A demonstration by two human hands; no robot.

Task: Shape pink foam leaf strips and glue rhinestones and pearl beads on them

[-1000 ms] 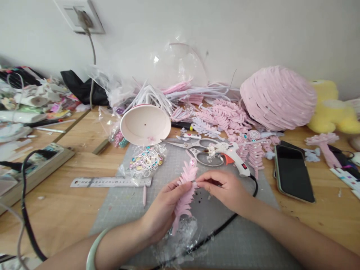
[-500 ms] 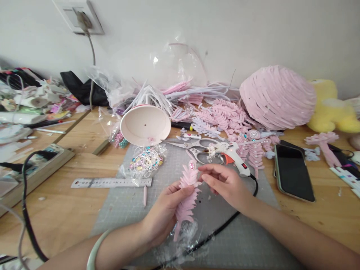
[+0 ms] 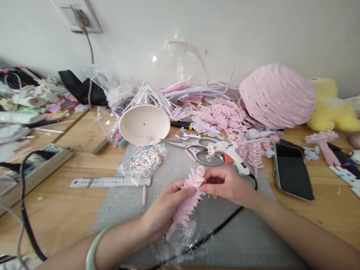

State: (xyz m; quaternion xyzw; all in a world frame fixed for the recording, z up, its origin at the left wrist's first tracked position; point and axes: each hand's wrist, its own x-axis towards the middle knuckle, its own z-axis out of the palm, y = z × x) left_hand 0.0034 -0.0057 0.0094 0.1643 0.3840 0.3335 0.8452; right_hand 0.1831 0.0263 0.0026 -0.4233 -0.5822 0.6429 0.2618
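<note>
A pink fuzzy pipe-cleaner feather (image 3: 186,208) slants up to the right above the cutting mat, a pink gem (image 3: 200,171) at its top end. My left hand (image 3: 163,208) is closed around its middle, thumb in front. With thumb and forefinger pinched, my right hand (image 3: 229,184) grips the feather's right edge just under the gem. Its other fingertips are partly hidden behind. Beyond my hands lie scissors (image 3: 194,144) and a white glue gun (image 3: 237,159), its nozzle over the scissor handles.
On the grey cutting mat (image 3: 126,217) lie a metal ruler (image 3: 108,182), tangled strings of gems (image 3: 146,160) and crumpled clear plastic. A white bowl (image 3: 144,123), pink feathers (image 3: 222,112), a large pink ball (image 3: 277,95) and a phone (image 3: 293,172) stand around. The black cord (image 3: 225,223) crosses the mat.
My right fingers have closed from beside the feather onto its upper edge. The feather has tilted, its gem end moving right and slightly down.
</note>
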